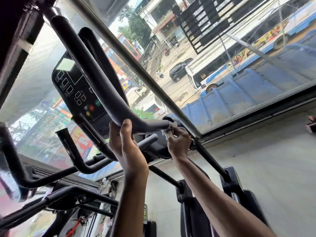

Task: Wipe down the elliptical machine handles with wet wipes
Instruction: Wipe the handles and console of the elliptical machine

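The view is tilted. A long black padded handle [95, 69] of the elliptical machine curves from the upper left down to the middle. My left hand [123, 142] grips it at the bend from below, thumb over the front. My right hand [179, 144] presses a crumpled white wet wipe [168, 130] against the handle's lower end, just right of the left hand. The black console [75, 89] with coloured buttons sits behind the handle.
A shorter black handle [68, 147] and another curved bar [12, 161] stand to the left. A steel rail [153, 79] crosses in front of a large window onto a street with buses. Machine frame bars [212, 161] run down over a pale tiled floor.
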Demonstrator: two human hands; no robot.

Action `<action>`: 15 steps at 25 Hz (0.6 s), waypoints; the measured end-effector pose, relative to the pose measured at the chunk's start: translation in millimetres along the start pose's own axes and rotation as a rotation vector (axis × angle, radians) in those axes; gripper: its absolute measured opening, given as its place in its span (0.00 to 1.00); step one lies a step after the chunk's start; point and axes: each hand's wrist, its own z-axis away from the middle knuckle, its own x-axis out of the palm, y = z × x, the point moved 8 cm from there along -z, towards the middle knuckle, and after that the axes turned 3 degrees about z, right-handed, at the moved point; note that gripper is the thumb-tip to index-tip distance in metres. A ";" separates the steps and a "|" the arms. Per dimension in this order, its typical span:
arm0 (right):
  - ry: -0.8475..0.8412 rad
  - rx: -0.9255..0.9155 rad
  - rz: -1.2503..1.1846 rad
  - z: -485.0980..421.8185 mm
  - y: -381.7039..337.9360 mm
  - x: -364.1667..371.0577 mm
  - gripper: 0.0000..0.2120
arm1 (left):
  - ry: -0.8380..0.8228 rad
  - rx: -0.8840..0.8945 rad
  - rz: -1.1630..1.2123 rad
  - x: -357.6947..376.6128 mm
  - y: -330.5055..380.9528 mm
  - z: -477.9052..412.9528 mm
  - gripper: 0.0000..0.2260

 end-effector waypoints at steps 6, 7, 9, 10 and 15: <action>-0.060 0.041 -0.367 58.0 -47.3 -12.8 0.08 | -0.059 -0.084 -0.073 -0.3 5.6 5.1 0.13; -0.069 0.011 -0.387 69.2 -60.0 -15.9 0.08 | -0.078 -0.106 -0.069 -0.9 5.6 4.4 0.12; -0.059 -0.079 -0.401 88.9 -83.9 -24.1 0.08 | -0.122 -0.147 -0.044 -2.4 6.7 2.2 0.11; -0.043 -0.129 -0.398 95.9 -93.2 -28.2 0.08 | -0.143 -0.165 -0.029 -3.8 6.3 1.1 0.10; 0.018 -0.152 -0.325 97.3 -101.8 -33.5 0.08 | -0.244 -0.228 -0.006 -5.8 7.7 -3.0 0.04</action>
